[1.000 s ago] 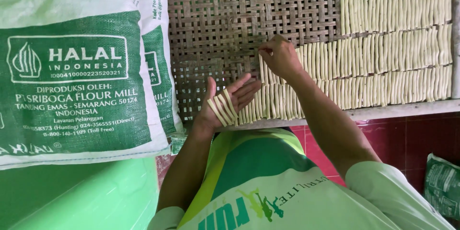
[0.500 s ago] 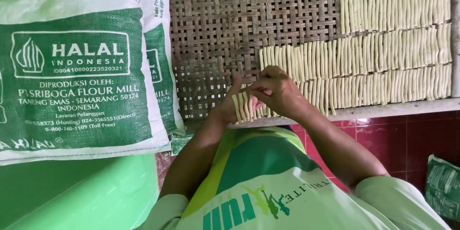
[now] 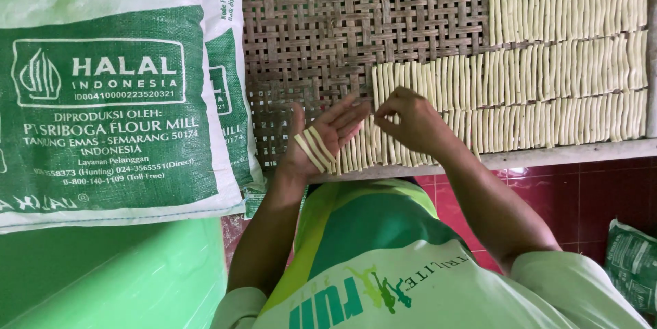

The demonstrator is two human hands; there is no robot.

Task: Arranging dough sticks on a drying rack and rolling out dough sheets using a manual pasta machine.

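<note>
Head view, left hand (image 3: 321, 138): palm open, flat pale dough strips (image 3: 313, 148) lying across it.
Right hand (image 3: 410, 122): fingertips pinched over ribbed strip rows (image 3: 547, 69).
Tray (image 3: 328, 28): woven bamboo lattice.

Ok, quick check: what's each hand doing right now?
Left hand: open, palm up, a few pale dough strips lying across it.
Right hand: fingers pinched at the strip rows on the woven tray; what it grips cannot be told.

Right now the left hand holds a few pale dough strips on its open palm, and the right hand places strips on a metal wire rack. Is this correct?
Not quite. The left hand does hold pale dough strips on its open palm, and the right hand is at the rows, but the head view shows a woven bamboo tray, not a metal wire rack.
</note>
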